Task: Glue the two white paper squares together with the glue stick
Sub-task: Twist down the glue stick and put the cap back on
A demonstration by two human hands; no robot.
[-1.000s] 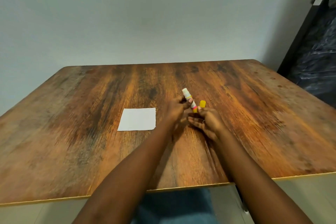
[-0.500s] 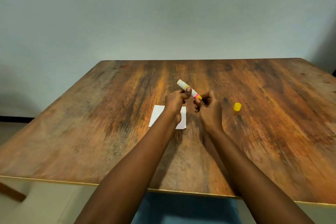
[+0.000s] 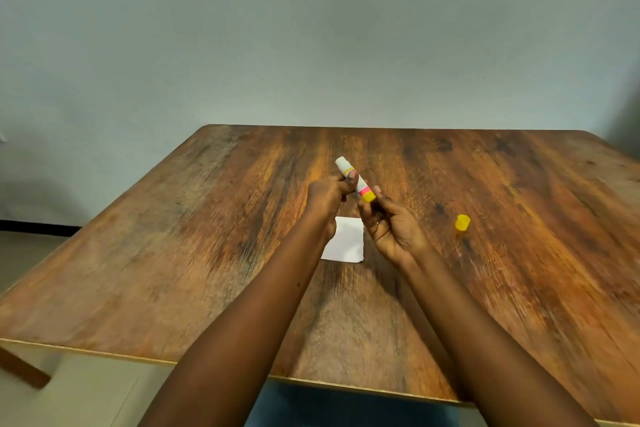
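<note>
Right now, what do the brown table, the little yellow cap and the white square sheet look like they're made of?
Brown grained table: wood or wood-look laminate, matte, streaked grain with a pale edge band. Small yellow cap: apparently plastic, uniformly coloured and smooth. White square sheet: paper, thin, flat, matte.

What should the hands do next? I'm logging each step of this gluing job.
Probably twist the yellow base to raise the glue. The yellow cap already lies on the table, the left hand holds the glue stick, the right hand's fingertips touch its base, and the white paper lies below.
</note>
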